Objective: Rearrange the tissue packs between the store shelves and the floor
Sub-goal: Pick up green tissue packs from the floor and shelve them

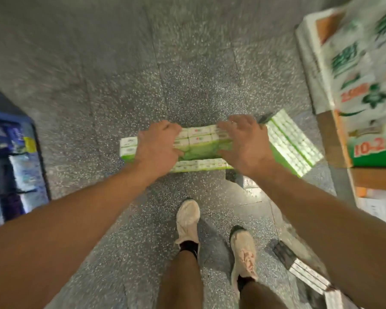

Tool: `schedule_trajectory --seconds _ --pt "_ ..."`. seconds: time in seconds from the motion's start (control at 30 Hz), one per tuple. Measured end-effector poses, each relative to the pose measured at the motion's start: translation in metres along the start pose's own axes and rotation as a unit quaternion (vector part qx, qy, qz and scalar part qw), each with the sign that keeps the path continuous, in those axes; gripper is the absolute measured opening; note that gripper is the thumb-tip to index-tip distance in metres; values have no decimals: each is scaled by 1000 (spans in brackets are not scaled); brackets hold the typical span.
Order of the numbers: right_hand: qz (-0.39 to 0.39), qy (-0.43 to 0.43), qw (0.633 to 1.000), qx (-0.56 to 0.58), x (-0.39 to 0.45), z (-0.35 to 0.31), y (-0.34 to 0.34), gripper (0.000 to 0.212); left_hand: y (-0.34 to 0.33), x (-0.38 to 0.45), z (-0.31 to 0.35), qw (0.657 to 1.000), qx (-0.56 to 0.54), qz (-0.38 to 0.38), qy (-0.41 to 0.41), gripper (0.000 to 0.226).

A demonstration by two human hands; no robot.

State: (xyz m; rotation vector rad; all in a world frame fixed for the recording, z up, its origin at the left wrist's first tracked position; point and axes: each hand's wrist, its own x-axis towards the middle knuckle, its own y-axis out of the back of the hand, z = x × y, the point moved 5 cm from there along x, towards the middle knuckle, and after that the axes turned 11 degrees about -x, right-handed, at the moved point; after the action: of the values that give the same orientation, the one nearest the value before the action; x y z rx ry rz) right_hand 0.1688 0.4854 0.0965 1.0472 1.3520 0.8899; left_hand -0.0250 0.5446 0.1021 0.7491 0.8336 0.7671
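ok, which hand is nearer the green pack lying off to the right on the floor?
Right. The right hand is next to that green pack; the left hand is further away, on the middle pack.

Beyond the green pack (198, 148) the floor (125, 63) lies open. To the pack's right a second pack (292, 141) touches it, with the shelf (366, 177) close behind; far left stands a blue rack (11, 163).

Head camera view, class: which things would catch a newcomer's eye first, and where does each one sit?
Two bare hands, the left hand and right hand, meet at the centre over a green-and-white tissue pack, fingers curled on it above the speckled floor. A second green pack lies just right of it. Larger tissue bundles fill the right edge, and pale shoes stand below.
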Motion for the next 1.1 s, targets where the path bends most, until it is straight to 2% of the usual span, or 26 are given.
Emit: schedule_trajectory --seconds 0.13,0.3,0.43,0.57,0.7,0.87,0.97,1.1 --pt "49 80 995 -38 -42 -51 153 64 131 -88 45 997 -47 61 33 50" --pt "113 203 972 -30 -111 -153 315 54 284 -246 68 980 0 172 104 52" --pt "233 309 921 -46 -183 -270 424 63 387 -406 61 943 34 291 159 52" --pt "340 419 842 -5 -279 -400 508 59 460 -583 51 888 58 406 207 58" --pt "377 498 780 46 -378 -521 545 55 490 -758 26 806 123 492 305 67" --pt "390 575 715 83 -498 -670 549 53 487 -948 -22 723 166 530 411 71" --pt "387 610 683 104 -561 -746 543 52 482 -1034 -45 693 167 544 443 69" --pt "392 627 664 111 -605 -819 532 52 483 -1106 -75 682 162 543 463 68"
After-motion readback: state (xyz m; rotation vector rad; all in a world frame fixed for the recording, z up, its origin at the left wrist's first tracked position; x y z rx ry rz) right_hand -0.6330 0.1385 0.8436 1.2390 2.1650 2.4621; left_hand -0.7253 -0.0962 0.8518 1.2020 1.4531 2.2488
